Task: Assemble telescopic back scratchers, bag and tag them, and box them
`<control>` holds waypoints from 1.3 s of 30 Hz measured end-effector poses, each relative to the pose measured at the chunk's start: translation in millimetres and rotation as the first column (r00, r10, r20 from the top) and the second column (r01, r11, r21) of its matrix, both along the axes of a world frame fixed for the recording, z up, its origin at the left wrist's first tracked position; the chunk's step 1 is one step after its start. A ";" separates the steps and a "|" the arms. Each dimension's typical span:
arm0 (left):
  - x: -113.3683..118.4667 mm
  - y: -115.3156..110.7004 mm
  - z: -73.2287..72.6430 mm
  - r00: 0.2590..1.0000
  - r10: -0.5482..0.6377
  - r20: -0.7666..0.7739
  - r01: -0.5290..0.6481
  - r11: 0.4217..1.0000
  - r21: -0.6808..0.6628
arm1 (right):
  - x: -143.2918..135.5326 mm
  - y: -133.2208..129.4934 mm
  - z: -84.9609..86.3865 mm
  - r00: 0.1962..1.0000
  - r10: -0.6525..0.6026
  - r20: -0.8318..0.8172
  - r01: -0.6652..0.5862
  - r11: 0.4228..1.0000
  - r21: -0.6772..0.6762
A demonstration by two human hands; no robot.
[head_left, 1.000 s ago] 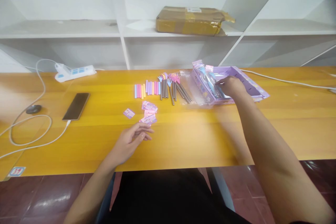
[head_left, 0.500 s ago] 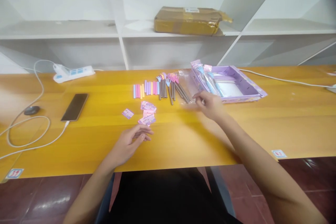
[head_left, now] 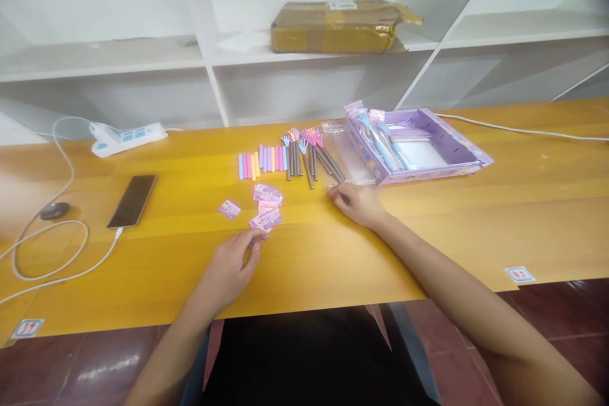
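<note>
Pronged utensils (head_left: 311, 162), coloured heads, metallic handles, bunched on the table (head_left: 304, 266). Right hand (head_left: 356, 203), earlier over the purple box (head_left: 440, 172), now at their handle ends: fingers curled, grip unclear. Left hand (head_left: 233, 266) loosely open beside printed cards (head_left: 266, 219). Box contains bagged blue utensils (head_left: 385, 146).

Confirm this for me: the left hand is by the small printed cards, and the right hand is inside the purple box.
The right hand's place is wrong. The head view shows the right hand outside the purple box, near the lower ends of the grey handles. The left hand is by the small printed cards, as stated.
</note>
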State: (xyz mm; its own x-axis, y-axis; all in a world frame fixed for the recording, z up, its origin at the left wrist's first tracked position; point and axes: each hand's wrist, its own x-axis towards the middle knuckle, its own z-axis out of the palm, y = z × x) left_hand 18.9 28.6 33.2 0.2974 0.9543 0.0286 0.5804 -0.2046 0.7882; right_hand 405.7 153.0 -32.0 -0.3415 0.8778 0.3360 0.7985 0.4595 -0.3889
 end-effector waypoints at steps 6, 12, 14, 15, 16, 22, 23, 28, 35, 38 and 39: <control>3.8 2.3 -0.7 0.996 0.068 -0.058 -0.066 0.997 0.039 | -1.9 -0.8 5.2 1.000 -0.009 0.017 0.009 1.000 0.019; -5.4 -5.9 19.1 0.982 0.003 -0.187 0.004 0.999 0.035 | -4.6 1.7 20.9 0.998 0.011 0.063 -0.011 1.000 -0.002; -14.8 10.0 29.6 0.928 -0.018 -0.372 0.026 1.000 0.017 | -5.7 8.3 27.9 0.997 -0.004 0.079 0.005 1.000 -0.013; -20.4 24.4 34.8 0.897 -0.010 -0.443 0.016 1.000 0.009 | -6.2 13.8 32.3 0.996 -0.019 0.085 0.020 1.000 -0.016; -26.2 43.0 39.5 0.878 0.011 -0.479 -0.011 1.000 0.004 | -6.8 21.0 37.5 0.995 -0.038 0.091 0.040 0.999 -0.019; -51.2 189.8 48.2 0.880 0.190 -0.436 -0.191 0.981 0.040 | -10.4 90.2 81.1 0.977 -0.137 0.163 0.156 0.982 -0.110; -52.3 209.1 45.6 0.872 0.216 -0.440 -0.217 0.975 0.047 | -11.1 101.5 87.9 0.974 -0.147 0.175 0.170 0.977 -0.126; -45.3 253.3 17.0 0.834 0.271 -0.480 -0.276 0.959 0.062 | -20.7 128.6 98.9 0.957 -0.185 0.223 0.223 0.962 -0.159; -34.3 254.5 -19.3 0.779 0.327 -0.536 -0.292 0.944 0.151 | -56.9 116.0 73.8 0.945 -0.162 0.285 0.222 0.955 -0.195; -34.7 256.3 -21.8 0.760 0.325 -0.563 -0.282 0.945 0.166 | -70.9 113.2 66.6 0.930 -0.160 0.331 0.240 0.946 -0.218; -34.8 257.0 -22.0 0.753 0.324 -0.572 -0.278 0.945 0.170 | -74.7 112.8 64.7 0.922 -0.168 0.348 0.255 0.942 -0.220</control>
State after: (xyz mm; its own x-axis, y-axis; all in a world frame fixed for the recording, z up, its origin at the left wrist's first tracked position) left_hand -15.9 285.5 11.2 -0.0245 0.9996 0.0147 0.9639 0.0197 0.2656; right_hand 331.0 265.8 32.6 -0.1892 0.9819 -0.0057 0.9665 0.1852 -0.1777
